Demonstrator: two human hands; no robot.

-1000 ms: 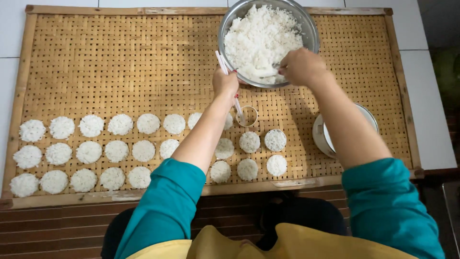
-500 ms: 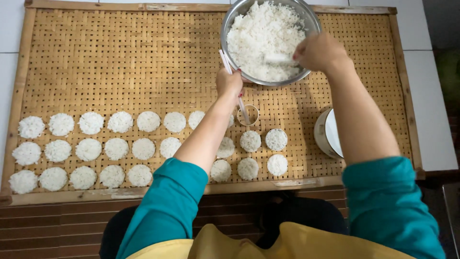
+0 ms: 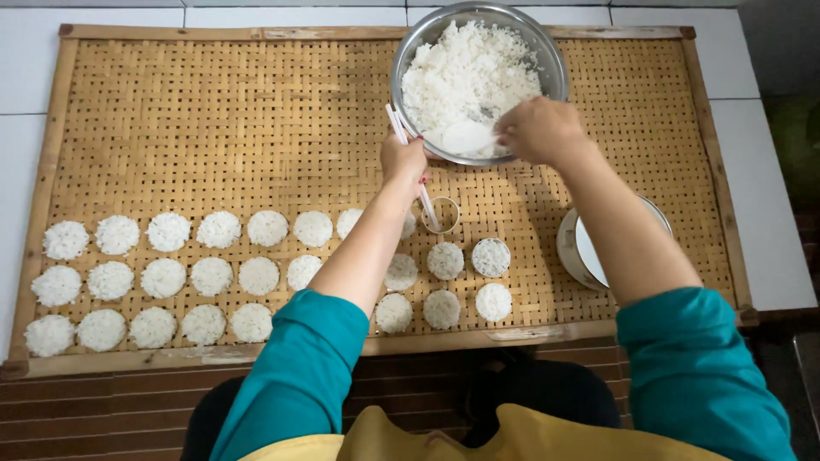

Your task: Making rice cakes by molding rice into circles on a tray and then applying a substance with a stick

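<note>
A large woven bamboo tray (image 3: pixel 213 128) with a wooden frame lies on a white tiled surface (image 3: pixel 26 162) and fills most of the view. At its far edge, right of centre, stands a steel bowl (image 3: pixel 553 68) heaped with cooked white rice (image 3: pixel 465 77); the bowl's far rim reaches the tray's frame.

The right hand (image 3: pixel 540 130) is closed around the handle of a pale spoon (image 3: pixel 465 137), whose blade rests in the rice at the bowl's near rim. The left hand (image 3: pixel 403 159), just beside the bowl's near-left wall, is closed around a thin white stick (image 3: pixel 414 171) that runs slanting from above the hand down to a small metal ring mould (image 3: pixel 442 215) lying on the weave. The ring sits near the bowl, in the gap between it and the rice discs.

Flat round rice discs (image 3: pixel 213 275) lie in three rows along the near edge of the tray, from the left frame across to just right of centre, set apart from one another; some are hidden under the left forearm. The nearest row runs close to the front frame.

A white round container (image 3: pixel 571 252) stands near the right forearm, partly hidden by it.

The far left half of the tray is bare weave, as is the strip along the right frame. Both arms wear teal sleeves (image 3: pixel 299 367).
</note>
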